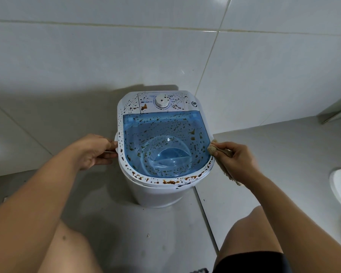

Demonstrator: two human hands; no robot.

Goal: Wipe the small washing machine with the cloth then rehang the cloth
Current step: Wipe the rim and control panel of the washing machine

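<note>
1. The tiled wall (87, 56) and grey floor (165, 223) framed the scene; the person crouched close, knees either side of the work, which looked like a way to reach the top of a low appliance without stretching.

2. The small washing machine (159, 194) stood on the floor against the wall, between the knees; brown spatter covered its white rim, its control panel and the blue translucent lid (165, 138), and a thicker run of brown sat along the near edge; judging by this, the wiping had barely begun.

3. The left hand (95, 152) gripped the side handle at the machine's left edge, fingers curled round it; this seemed meant to steady the light body against the sideways push of a wipe.

4. The right hand (234, 160) pinched the cloth (215, 149) between thumb and fingers, bunched to a pad at the front, with the loose tail hanging below the wrist; the bunching probably gave a firmer wiping face.

5. The cloth touched the right rim, just beside the lid's edge, so the stroke appeared set to start there and cross leftward.

6. The dial (161, 102) sat mid-panel at the far side, speckled too; no hook or rail for rehanging showed.
</note>
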